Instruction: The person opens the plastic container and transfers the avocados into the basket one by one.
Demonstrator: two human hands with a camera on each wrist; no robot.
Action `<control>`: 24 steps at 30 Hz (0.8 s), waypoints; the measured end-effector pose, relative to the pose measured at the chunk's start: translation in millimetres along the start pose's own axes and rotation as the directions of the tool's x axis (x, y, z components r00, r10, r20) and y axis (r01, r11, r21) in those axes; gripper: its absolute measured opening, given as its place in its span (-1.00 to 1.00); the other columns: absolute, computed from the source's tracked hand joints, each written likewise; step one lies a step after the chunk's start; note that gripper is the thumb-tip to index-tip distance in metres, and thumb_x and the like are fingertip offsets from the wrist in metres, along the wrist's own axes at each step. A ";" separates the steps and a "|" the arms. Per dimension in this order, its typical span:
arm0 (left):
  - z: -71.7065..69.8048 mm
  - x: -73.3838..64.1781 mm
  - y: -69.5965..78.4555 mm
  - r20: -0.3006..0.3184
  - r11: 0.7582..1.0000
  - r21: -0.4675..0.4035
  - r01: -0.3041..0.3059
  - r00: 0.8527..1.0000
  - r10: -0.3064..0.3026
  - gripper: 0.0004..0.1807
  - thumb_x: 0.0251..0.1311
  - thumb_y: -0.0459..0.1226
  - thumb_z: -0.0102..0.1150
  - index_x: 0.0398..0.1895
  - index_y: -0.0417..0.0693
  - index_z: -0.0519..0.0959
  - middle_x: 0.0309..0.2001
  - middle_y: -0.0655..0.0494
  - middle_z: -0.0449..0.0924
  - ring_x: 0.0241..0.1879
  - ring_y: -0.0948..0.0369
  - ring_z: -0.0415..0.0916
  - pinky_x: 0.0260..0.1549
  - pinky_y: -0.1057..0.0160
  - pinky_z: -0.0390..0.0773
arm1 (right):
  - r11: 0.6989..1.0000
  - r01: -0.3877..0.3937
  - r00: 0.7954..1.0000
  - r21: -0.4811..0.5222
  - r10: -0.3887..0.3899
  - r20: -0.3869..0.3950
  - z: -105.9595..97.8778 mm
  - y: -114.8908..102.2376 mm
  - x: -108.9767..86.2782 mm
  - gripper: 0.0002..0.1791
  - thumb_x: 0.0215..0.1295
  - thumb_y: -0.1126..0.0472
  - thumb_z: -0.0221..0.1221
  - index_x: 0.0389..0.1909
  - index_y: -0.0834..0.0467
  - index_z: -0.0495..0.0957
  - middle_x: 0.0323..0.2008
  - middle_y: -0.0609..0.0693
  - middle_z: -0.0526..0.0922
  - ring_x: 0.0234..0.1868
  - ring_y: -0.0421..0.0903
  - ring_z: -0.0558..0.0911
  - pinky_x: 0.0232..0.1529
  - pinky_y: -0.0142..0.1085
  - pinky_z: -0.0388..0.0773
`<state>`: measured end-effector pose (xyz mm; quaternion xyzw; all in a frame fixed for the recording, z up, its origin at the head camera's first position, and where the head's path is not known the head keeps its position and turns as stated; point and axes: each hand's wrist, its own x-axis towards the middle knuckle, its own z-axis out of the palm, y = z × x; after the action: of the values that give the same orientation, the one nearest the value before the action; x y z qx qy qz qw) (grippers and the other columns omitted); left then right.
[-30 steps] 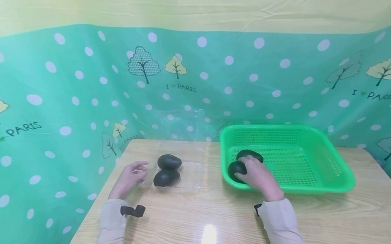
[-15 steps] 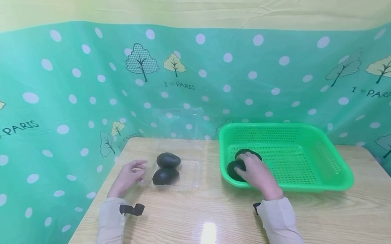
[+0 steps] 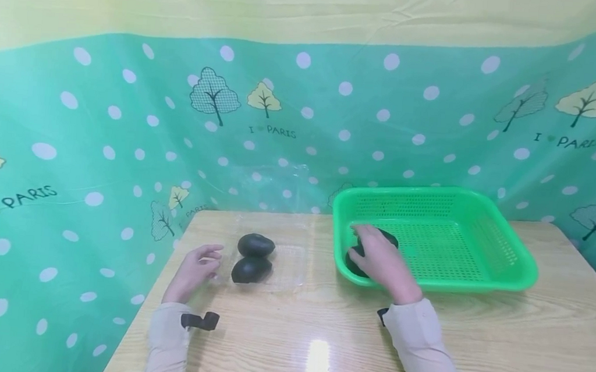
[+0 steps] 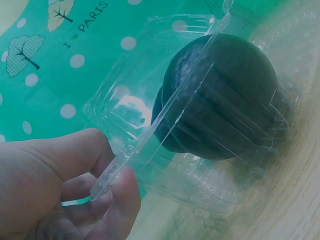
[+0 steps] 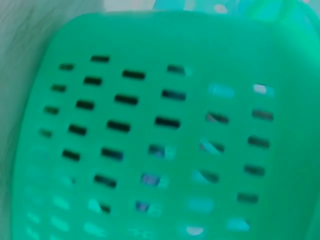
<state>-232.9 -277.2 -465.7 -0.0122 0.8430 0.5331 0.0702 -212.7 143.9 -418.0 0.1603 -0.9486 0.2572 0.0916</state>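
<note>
In the head view my right hand (image 3: 382,260) reaches into the green plastic basket (image 3: 514,244), its fingers and thumb around the nearer dark avocado (image 3: 353,265), which they mostly cover. Another avocado (image 3: 391,238) lies just behind, partly hidden by the hand. On the left, my left hand (image 3: 195,271) pinches the edge of a clear plastic clamshell box (image 4: 117,170) between thumb and fingers. Two dark avocados, a far one (image 3: 256,245) and a near one (image 3: 251,270), sit side by side in the left part of that box. Its lid stands raised at the back.
A wooden table (image 3: 275,342) carries the box and the basket. Behind it hangs a green and yellow curtain (image 3: 304,110) with dots and trees. The slotted basket wall (image 5: 145,125) fills most of the right wrist view.
My right hand has shifted left over the nearer avocado in the basket, covering more of it. The left hand, the box and its two avocados stay as they were.
</note>
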 end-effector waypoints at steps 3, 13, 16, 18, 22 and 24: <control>-0.3 -1.2 0.7 -0.005 1.000 0.008 0.001 1.000 -0.001 -0.40 0.24 -0.43 0.05 0.39 -0.27 0.32 0.18 -0.33 0.40 -0.23 0.07 0.57 -0.28 0.28 0.65 | 1.000 0.026 0.999 0.002 -0.026 -0.018 1.9 -5.5 3.0 -0.40 0.31 0.20 0.24 0.32 0.33 0.36 0.24 0.25 0.50 0.29 0.19 0.46 0.27 0.06 0.47; -1.1 -0.3 -2.1 -0.009 1.000 0.022 0.006 1.000 -0.006 -0.40 0.22 -0.43 0.02 0.39 -0.27 0.31 0.18 -0.30 0.39 -0.18 0.06 0.57 -0.24 0.29 0.65 | 0.997 0.077 0.996 0.025 -0.076 -0.045 12.4 -21.6 11.8 -0.44 0.30 0.22 0.24 0.29 0.27 0.40 0.22 0.18 0.45 0.23 0.12 0.50 0.14 -0.04 0.59; -1.6 2.0 -3.4 -0.011 1.000 0.009 0.007 1.000 -0.007 -0.39 0.21 -0.44 0.02 0.40 -0.27 0.31 0.18 -0.30 0.39 -0.16 0.05 0.57 -0.25 0.31 0.65 | 0.995 0.092 0.995 0.034 -0.090 -0.046 15.2 -28.7 14.9 -0.45 0.31 0.21 0.24 0.29 0.26 0.40 0.22 0.17 0.45 0.23 0.11 0.49 0.16 -0.04 0.58; -1.9 3.1 -3.9 -0.009 1.000 -0.001 0.005 1.000 -0.005 -0.38 0.21 -0.44 0.02 0.40 -0.28 0.30 0.18 -0.31 0.39 -0.18 0.04 0.57 -0.26 0.31 0.65 | 0.993 0.112 0.993 0.042 -0.110 -0.049 16.7 -33.9 16.7 -0.45 0.30 0.21 0.24 0.28 0.27 0.40 0.21 0.17 0.46 0.22 0.11 0.49 0.16 -0.04 0.57; -1.1 1.9 -0.1 -0.001 1.000 -0.002 0.010 1.000 -0.010 -0.39 0.21 -0.45 0.02 0.39 -0.29 0.31 0.19 -0.34 0.39 -0.18 0.02 0.58 -0.27 0.31 0.65 | 0.986 0.157 0.986 0.052 -0.153 -0.061 20.7 -43.1 19.5 -0.47 0.29 0.23 0.26 0.26 0.25 0.42 0.24 0.16 0.46 0.26 0.09 0.47 0.20 -0.07 0.55; -0.5 -0.3 4.8 0.005 1.000 -0.002 0.018 1.000 -0.018 -0.39 0.20 -0.46 0.02 0.38 -0.32 0.31 0.18 -0.36 0.39 -0.18 -0.01 0.58 -0.27 0.29 0.65 | 0.981 0.187 0.980 0.050 -0.183 -0.076 23.1 -46.6 20.6 -0.48 0.27 0.24 0.27 0.24 0.24 0.43 0.25 0.15 0.46 0.27 0.07 0.47 0.23 -0.10 0.54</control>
<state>-233.1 -275.5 -461.1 -0.0185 0.8423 0.5331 0.0768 -217.6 88.6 -411.0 0.2412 -0.9180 0.2800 0.1441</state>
